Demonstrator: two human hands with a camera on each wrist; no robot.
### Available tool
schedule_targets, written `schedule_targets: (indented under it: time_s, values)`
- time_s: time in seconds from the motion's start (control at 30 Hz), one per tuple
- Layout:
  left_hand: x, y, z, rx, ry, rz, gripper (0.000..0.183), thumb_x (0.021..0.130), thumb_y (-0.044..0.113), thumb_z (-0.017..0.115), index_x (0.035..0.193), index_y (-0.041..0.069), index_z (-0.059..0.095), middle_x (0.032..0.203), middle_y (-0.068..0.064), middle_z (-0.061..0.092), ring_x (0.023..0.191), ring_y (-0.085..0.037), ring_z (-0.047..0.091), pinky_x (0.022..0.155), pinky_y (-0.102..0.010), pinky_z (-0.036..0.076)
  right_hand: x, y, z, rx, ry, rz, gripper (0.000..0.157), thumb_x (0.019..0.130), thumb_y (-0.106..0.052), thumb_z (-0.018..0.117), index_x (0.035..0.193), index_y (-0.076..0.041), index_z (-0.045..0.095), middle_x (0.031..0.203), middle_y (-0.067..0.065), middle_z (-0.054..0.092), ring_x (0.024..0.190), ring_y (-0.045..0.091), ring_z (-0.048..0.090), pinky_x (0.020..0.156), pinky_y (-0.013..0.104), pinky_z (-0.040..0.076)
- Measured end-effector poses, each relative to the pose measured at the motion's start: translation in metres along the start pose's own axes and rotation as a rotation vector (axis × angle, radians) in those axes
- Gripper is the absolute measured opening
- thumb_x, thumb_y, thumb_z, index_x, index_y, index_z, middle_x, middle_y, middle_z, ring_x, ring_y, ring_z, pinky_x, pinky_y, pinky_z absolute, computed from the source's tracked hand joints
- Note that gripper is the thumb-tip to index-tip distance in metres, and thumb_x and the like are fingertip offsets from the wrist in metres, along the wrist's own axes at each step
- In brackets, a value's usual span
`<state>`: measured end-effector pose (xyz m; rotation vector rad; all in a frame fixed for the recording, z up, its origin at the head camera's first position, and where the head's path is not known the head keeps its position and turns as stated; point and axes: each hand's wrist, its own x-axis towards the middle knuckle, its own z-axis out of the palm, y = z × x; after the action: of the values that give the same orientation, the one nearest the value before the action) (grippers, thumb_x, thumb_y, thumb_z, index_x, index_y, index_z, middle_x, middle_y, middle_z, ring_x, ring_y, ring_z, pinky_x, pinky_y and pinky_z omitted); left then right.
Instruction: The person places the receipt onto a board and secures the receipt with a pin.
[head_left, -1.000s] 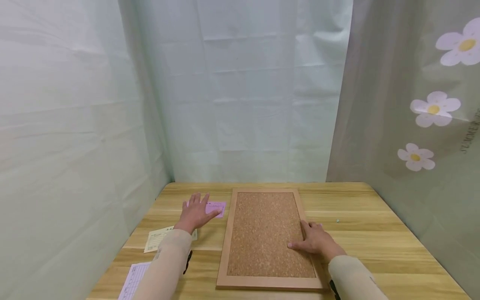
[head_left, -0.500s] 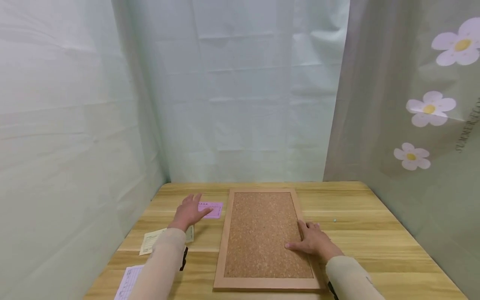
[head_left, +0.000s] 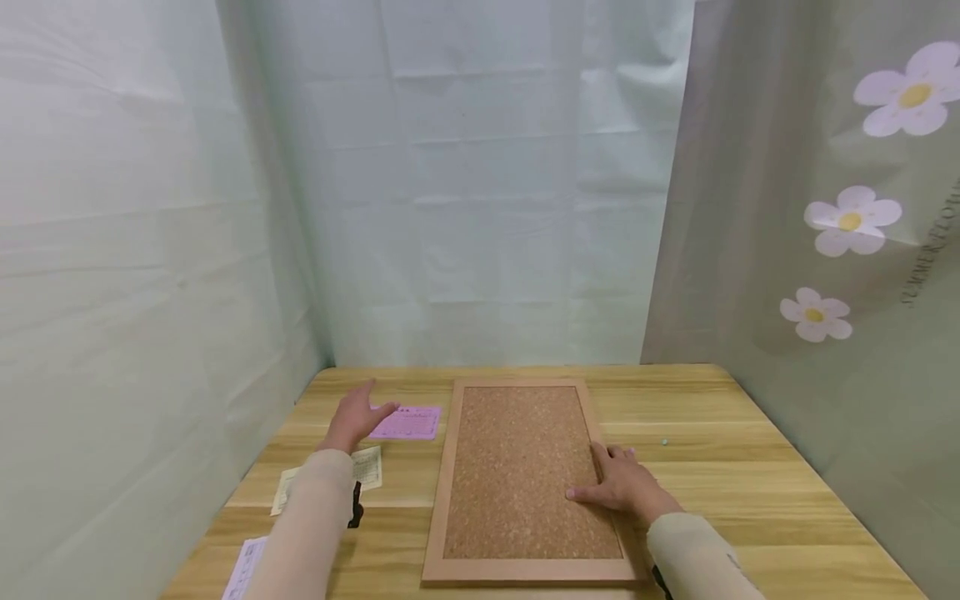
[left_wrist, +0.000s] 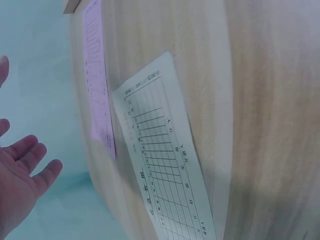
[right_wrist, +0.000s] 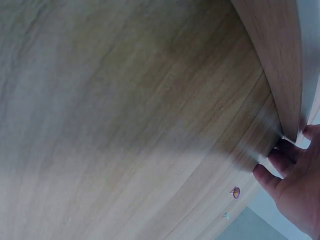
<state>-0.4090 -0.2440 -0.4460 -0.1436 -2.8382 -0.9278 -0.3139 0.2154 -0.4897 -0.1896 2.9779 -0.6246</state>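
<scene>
A wood-framed cork board (head_left: 528, 475) lies flat on the table. My right hand (head_left: 626, 486) holds its right edge, thumb over the cork and fingers against the frame's side; in the right wrist view the fingertips (right_wrist: 260, 171) are low beside the frame (right_wrist: 285, 65). My left hand (head_left: 352, 419) is spread and holds nothing, left of a purple printed slip (head_left: 408, 423). A pale yellow printed form (head_left: 367, 468) lies nearer, partly hidden by my left forearm. The left wrist view shows the open palm (left_wrist: 20, 185) apart from both the form (left_wrist: 165, 150) and the slip (left_wrist: 97, 65).
A pale lilac lined sheet (head_left: 243, 567) lies at the near left, partly behind the left sleeve. A small green pushpin (head_left: 664, 442) and a purple one (right_wrist: 236, 192) sit right of the board. Curtains (head_left: 480, 183) enclose the table.
My left hand has moved left, uncovering more of the purple slip. The right hand stays at the board's edge. The whole head view has shifted slightly.
</scene>
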Motion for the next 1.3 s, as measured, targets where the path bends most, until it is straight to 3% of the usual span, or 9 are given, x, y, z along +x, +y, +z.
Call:
schedule_targets:
  time_s: [0.23,0.53,0.87,1.3]
  values:
    - [0.003,-0.010,-0.009,-0.074,0.011,-0.036,0.079,0.098,0.034,0.061,0.152,-0.009,0.023,0.154,-0.034,0.026,0.140,-0.051,0.025,0.112,-0.061,0.022,0.000,0.000,0.000,-0.006,-0.003,0.007,0.113,0.074,-0.070,0.073,0.152,0.001,0.033,0.144,0.040,0.034,0.134,0.064,0.023,0.102,0.071,0.029]
    - [0.002,-0.016,-0.009,-0.143,-0.001,-0.106,0.077,0.099,0.035,0.059,0.151,-0.010,0.023,0.154,-0.035,0.023,0.141,-0.052,0.021,0.113,-0.061,0.019,-0.002,-0.001,0.000,-0.001,-0.002,0.015,0.113,0.074,-0.070,0.073,0.152,0.001,0.033,0.146,0.039,0.034,0.134,0.064,0.023,0.101,0.071,0.029]
    - [0.006,-0.034,-0.003,-0.173,-0.005,-0.189,0.075,0.100,0.039,0.056,0.151,-0.008,0.027,0.152,-0.035,0.028,0.135,-0.052,0.032,0.109,-0.061,0.029,0.001,0.000,0.001,-0.014,0.001,0.021,0.114,0.073,-0.071,0.073,0.153,-0.001,0.032,0.146,0.037,0.035,0.134,0.063,0.024,0.101,0.071,0.030]
    - [0.007,-0.045,0.000,-0.228,-0.009,-0.302,0.075,0.101,0.042,0.052,0.147,-0.013,0.030,0.151,-0.037,0.026,0.140,-0.053,0.021,0.113,-0.060,0.019,0.000,-0.001,0.001,-0.025,0.005,0.019,0.114,0.073,-0.072,0.072,0.152,-0.001,0.033,0.145,0.036,0.036,0.134,0.063,0.024,0.101,0.071,0.030]
